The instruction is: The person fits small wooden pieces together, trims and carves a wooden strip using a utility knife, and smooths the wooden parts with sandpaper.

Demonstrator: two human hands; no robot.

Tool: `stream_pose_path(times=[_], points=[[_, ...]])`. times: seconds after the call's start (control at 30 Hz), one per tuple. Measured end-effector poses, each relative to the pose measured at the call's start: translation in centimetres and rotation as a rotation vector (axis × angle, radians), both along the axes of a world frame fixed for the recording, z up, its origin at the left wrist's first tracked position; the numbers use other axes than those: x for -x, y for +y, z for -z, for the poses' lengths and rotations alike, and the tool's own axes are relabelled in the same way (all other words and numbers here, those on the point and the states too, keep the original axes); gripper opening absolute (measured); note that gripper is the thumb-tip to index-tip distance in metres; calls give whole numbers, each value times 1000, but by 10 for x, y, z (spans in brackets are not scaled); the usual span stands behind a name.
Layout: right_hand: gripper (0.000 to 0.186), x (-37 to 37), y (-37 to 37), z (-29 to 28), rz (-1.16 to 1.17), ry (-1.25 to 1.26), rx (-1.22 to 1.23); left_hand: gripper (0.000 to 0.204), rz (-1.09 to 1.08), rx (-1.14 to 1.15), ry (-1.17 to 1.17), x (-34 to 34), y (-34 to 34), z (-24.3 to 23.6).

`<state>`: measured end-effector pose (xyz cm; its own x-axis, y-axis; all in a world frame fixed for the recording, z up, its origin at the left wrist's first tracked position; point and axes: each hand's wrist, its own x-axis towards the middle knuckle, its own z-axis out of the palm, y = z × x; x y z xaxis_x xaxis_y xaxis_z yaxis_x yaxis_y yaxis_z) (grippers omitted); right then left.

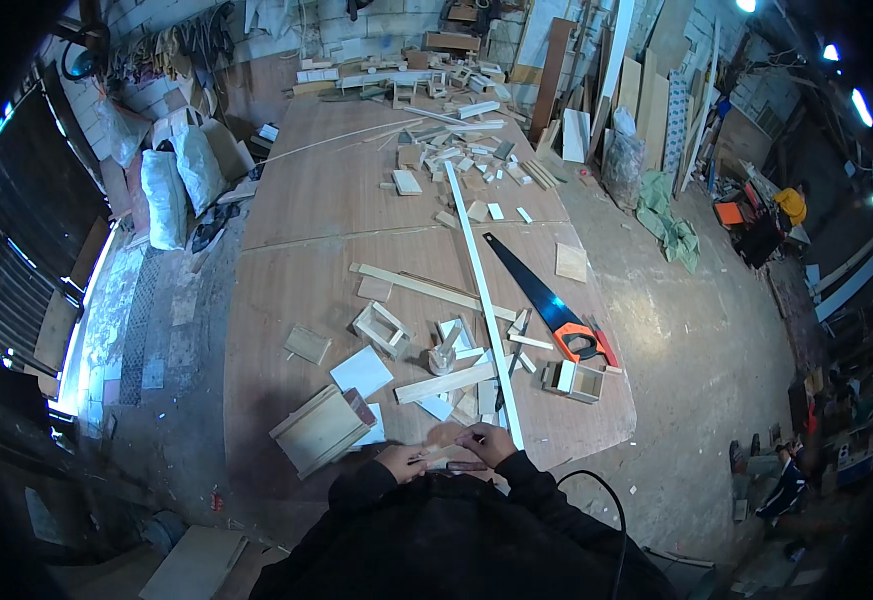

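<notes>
Take the wood piece, probably light and stiff, by its edges; I cannot tell whether your left grip or right grip is closed.

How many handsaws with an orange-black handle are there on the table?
1: the handsaw lies on the table, to the right of the long white strip. Others may be hidden from view.

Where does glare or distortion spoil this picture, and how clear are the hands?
Head view: saw blade and floor show glare; head view: edges of the table bow, image corners go black; head view: left hand and right hand look small, fine detail unclear.
</notes>
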<state>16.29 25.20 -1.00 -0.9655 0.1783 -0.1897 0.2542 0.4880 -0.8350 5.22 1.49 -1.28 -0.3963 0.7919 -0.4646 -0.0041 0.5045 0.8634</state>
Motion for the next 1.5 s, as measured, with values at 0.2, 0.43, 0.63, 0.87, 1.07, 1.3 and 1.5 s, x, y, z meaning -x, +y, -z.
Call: stream_pose_path(times=[0.2, 0.43, 0.63, 0.87, 1.07, 1.3, 1.5], points=[[22, -8, 9, -5, 130, 35, 103, 36, -49, -154, 339, -3, -19, 18], [35, -23, 1, -17, -92, 99, -153, 40, -78, -33, 220, -14, -18, 15], [28, -45, 1, -4, -84, 106, -101, 43, -24, -86, 296, -29, -18, 15], [25, -66, 11, -12, -146, 35, -64, 40, 158, 150, 603, -62, 3, -25], [25, -112, 36, -30, -164, 66, 32, 41, 109, 137, 666, -123, 50, -37], [29, -224, 105, -38, -193, 132, -31, 45, 148, 64, 396, -217, 111, -31], [32, -311, 136, -22, -48, 98, 65, 50, 216, 50, 458, -289, 153, -29]])
